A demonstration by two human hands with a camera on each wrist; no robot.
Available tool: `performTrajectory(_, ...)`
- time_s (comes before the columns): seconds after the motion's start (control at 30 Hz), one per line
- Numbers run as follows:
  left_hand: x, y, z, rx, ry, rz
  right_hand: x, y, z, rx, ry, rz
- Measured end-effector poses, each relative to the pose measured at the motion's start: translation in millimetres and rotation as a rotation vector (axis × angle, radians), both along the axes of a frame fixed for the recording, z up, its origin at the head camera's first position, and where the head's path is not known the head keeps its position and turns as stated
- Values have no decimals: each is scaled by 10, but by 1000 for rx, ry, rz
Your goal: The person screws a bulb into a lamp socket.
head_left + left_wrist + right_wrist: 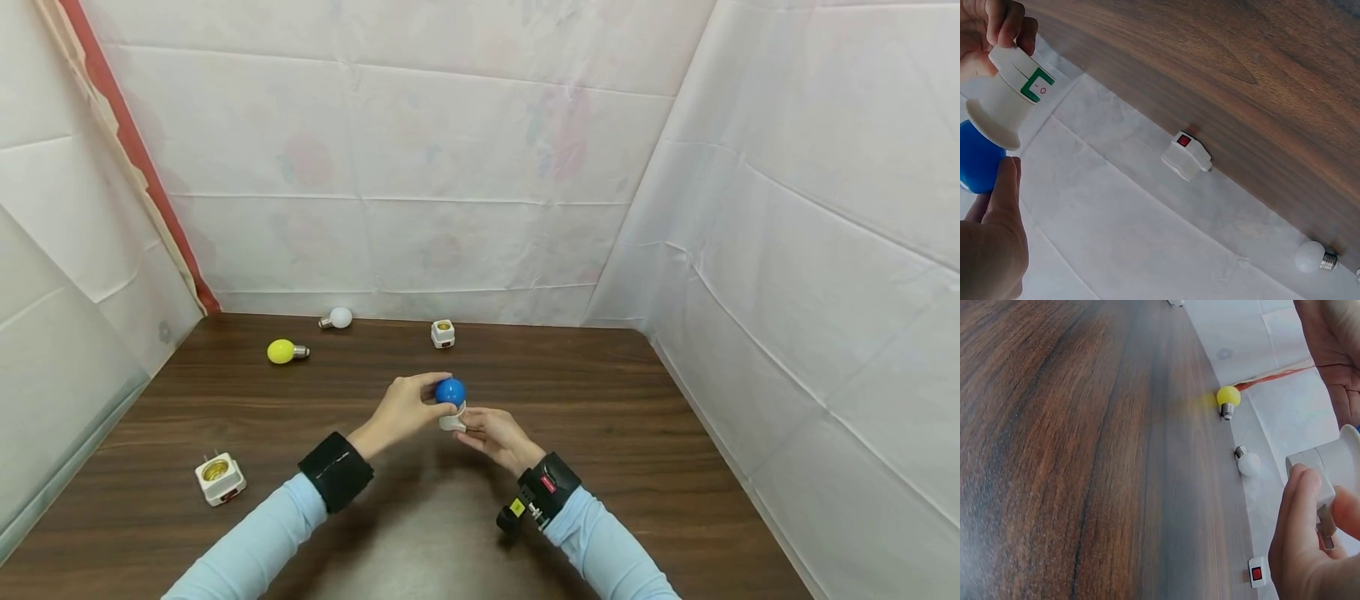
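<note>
Above the middle of the table, the thumb and fingers of my left hand (407,407) pinch a round blue light bulb (451,392). Its lower end sits in the mouth of a white plug-in lamp socket (1007,109). My right hand (501,437) grips that socket from the right, fingertips on its base. A green-framed switch marking (1038,87) shows on the socket's side in the left wrist view. Metal plug prongs (1325,532) stick out between the right hand's fingers (1297,506) in the right wrist view. The bulb's base is hidden inside the socket.
On the brown wooden table (600,400) lie a yellow bulb (281,352) and a white bulb (341,317) at the back left. One white socket (443,334) stands at the back, another socket (221,479) at the front left. White sheeting (450,167) encloses the table.
</note>
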State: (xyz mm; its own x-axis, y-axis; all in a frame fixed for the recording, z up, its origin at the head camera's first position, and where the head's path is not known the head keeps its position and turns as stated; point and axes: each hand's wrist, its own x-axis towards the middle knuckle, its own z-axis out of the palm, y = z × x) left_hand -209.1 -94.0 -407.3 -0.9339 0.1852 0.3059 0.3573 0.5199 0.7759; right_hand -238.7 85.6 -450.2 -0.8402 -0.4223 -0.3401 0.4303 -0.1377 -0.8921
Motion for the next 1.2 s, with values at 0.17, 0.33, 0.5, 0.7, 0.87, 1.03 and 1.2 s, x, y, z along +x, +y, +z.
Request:
performTrajectory(0.17, -26, -25, -19, 13, -26, -49, -2, 8, -10, 3, 7, 12)
performTrajectory(0.33, -38, -68, -16, 36, -66, -106, 4, 15, -11, 9, 2, 28)
performTrajectory(0.5, -60, -112, -26, 25, -70, -169, -2, 24, -24, 19, -6, 56)
performTrajectory(0.7, 23, -116, 98, 10, -94, -226, -9, 7, -37, 30, -11, 58)
performTrajectory(0.87, 78, -105, 168, 11, -92, -235, -4, -5, -44, 31, -10, 56)
performTrajectory(1.03, -25, -123, -30, 37, -96, -198, -3, -13, -45, 27, -17, 52)
performTrajectory(1.2, -36, -79, -84, 61, -66, -107, 1, -42, -36, 6, -24, 33)
